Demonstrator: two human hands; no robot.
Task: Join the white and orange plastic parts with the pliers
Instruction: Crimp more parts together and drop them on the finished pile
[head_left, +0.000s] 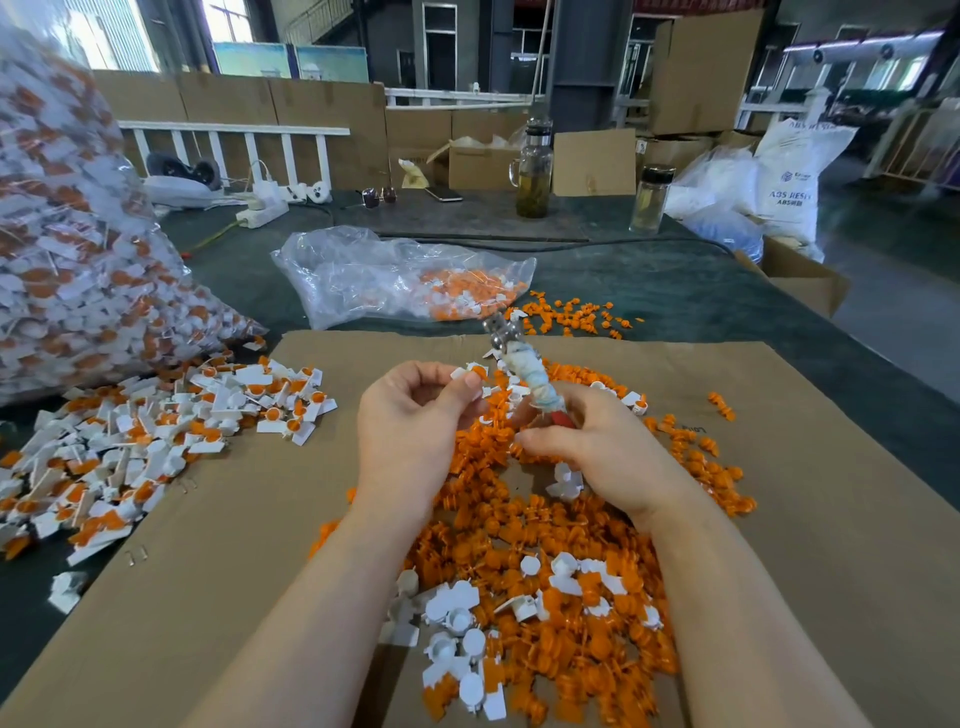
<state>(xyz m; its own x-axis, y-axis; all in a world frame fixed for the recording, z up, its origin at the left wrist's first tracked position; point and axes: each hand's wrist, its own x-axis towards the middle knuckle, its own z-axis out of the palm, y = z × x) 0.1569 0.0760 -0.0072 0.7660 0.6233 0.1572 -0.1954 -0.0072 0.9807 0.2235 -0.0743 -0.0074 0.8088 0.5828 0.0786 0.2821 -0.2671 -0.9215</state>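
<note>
My left hand (415, 415) pinches a small white plastic part (464, 373) with orange showing in it, held above the cardboard sheet (249, 545). My right hand (597, 447) grips the pliers (519, 364) by their cloth-wrapped handles, metal jaws pointing away from me. Beneath both hands lies a big heap of loose orange parts (530, 525). Loose white parts (457, 623) lie mixed in near my forearms.
Joined white-and-orange pieces (156, 441) are piled at the left. A large clear bag of them (67, 249) leans at far left, a smaller bag (400, 280) lies beyond the cardboard. Glass bottles (534, 171), cardboard boxes and a power strip (262, 210) stand at the back.
</note>
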